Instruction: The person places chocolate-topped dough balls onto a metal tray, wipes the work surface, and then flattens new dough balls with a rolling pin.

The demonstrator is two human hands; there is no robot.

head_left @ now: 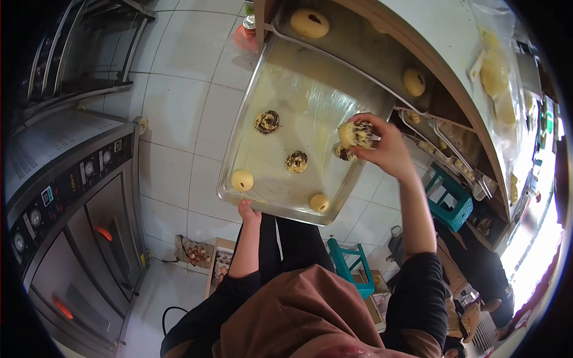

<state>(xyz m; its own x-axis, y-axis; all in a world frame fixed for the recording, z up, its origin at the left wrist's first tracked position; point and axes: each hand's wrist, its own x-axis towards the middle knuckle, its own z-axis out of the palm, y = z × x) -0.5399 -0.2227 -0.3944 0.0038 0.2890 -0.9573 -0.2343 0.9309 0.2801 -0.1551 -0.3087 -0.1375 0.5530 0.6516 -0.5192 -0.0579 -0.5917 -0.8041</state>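
Observation:
My left hand [249, 210] grips the near edge of a metal baking tray [310, 77] from below and holds it out level. My right hand [385, 146] is shut on a round dough ball topped with dark sprinkles [356, 133], just above the tray's right rim. On the tray lie two sprinkled dough balls [267, 122] [296, 161], two plain pale ones [242, 179] [320, 203], and another sprinkled one [342, 153] partly hidden under my right hand.
A second tray [352, 53] with dough balls [310, 23] [414, 82] sits on a shelf under the counter on the right. A deck oven [71, 197] stands at left. Teal stools [450, 203] [352, 265] and an egg carton [194, 253] rest on the tiled floor.

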